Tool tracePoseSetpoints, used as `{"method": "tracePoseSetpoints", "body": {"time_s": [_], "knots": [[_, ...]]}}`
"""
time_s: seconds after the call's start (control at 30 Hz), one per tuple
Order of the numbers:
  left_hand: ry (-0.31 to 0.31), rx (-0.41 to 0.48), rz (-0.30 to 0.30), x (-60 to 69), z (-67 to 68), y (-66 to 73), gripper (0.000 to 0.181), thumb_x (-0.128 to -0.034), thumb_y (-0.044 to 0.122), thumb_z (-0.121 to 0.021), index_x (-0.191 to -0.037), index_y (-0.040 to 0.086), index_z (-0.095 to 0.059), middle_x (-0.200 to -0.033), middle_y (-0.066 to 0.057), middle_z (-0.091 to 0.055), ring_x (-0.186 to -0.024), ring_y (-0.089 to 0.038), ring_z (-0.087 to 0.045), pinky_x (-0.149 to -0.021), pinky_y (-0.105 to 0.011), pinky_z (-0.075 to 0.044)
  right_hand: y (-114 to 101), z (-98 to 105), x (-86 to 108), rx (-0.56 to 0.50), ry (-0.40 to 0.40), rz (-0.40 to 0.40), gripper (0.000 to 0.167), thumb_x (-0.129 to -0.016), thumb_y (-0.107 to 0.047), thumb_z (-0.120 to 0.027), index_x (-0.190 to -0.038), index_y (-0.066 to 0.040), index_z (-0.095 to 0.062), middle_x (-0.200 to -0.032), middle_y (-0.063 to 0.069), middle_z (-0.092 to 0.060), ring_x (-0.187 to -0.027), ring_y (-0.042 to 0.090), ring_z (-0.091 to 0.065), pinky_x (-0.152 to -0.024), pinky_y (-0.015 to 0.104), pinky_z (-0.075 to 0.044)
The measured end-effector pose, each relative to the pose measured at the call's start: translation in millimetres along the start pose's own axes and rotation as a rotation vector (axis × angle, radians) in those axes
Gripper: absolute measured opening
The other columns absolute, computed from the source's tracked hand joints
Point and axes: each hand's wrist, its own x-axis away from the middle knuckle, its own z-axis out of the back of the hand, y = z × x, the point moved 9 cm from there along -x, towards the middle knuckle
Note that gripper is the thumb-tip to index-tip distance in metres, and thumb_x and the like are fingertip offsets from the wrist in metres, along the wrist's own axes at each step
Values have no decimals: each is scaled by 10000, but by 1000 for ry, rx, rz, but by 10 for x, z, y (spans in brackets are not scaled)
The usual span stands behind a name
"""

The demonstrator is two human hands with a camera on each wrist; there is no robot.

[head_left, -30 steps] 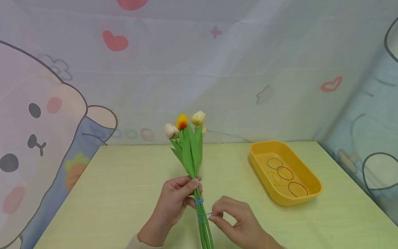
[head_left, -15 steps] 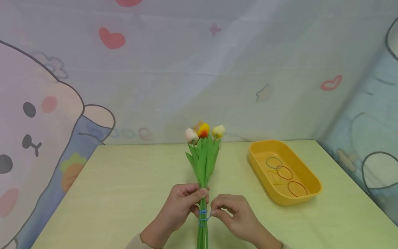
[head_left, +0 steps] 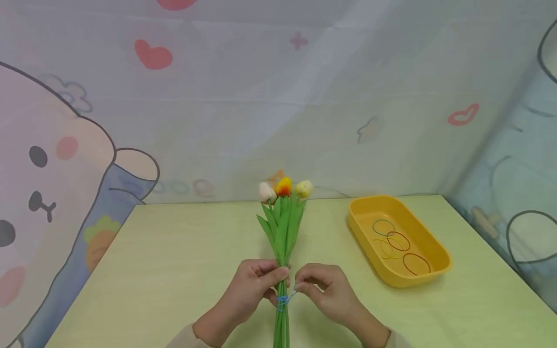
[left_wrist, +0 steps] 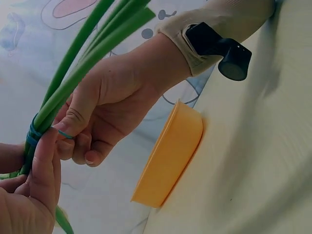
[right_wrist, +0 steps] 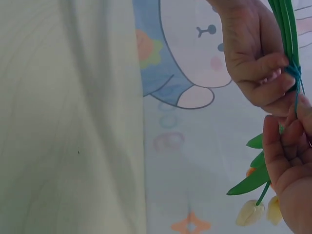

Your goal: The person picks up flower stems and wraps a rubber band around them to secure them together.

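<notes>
A bunch of artificial tulips (head_left: 285,222) with white, pale yellow and orange-red heads stands upright, heads away from me. My left hand (head_left: 252,290) grips the green stems below the leaves, thumb across the front. A blue rubber band (head_left: 283,300) is wound round the stems just below that hand. My right hand (head_left: 328,292), to the right of the stems, pinches a stretched loop of the band between thumb and forefinger. In the left wrist view the band (left_wrist: 33,134) circles the stems, and its pulled part reaches the right hand's fingertips (left_wrist: 63,127).
On the right of the pale table (head_left: 174,251) stands a yellow tray (head_left: 361,234) with several loose rubber bands, among them a red band (head_left: 417,264) and a green band (head_left: 384,227). A cartoon-printed cloth (head_left: 243,121) hangs behind the table.
The tulips have shifted right and are straighter in view. My right hand has moved up along the stems, bringing the pulled loop from lower down up to the wound part of the band.
</notes>
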Motion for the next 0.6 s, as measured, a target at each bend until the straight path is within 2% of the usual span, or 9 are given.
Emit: {"method": "tracePoseSetpoints", "body": {"time_s": [0.13, 0.3, 0.47, 0.6], "knots": [[53, -8, -4, -16, 28, -6, 356, -951, 80, -593, -1038, -262, -549, -731, 39, -652, -627, -54, -628, -548, -216, -545, 23, -74, 13, -71, -70, -22, 95, -846, 130, -622, -880, 41, -624, -832, 187, -642, -800, 97, -597, -700, 276, -570], [118, -39, 15, -13, 80, -29, 334, -948, 99, -605, -1012, -228, -581, -727, 48, -664, -629, -59, -639, -614, -235, -555, 65, -127, 42, -92, -128, -57, 49, -870, 88, -623, -908, 58, -627, -847, 214, -643, -793, 71, -600, -694, 279, -574], [204, -60, 75, -15, 182, -151, 283, -936, 103, -625, -939, -179, -622, -718, 11, -661, -597, -67, -629, -636, -247, -560, 197, -197, 82, -76, -181, -193, 37, -907, 16, -621, -923, 34, -649, -862, 216, -656, -789, 35, -600, -709, 279, -572], [239, -98, 122, -37, 272, -301, 281, -931, 110, -636, -909, -170, -640, -709, -10, -670, -582, -75, -644, -629, -259, -572, 339, -207, 125, -7, -209, -328, 119, -925, -96, -640, -939, 15, -682, -900, 168, -694, -821, 21, -615, -767, 258, -562]]}}
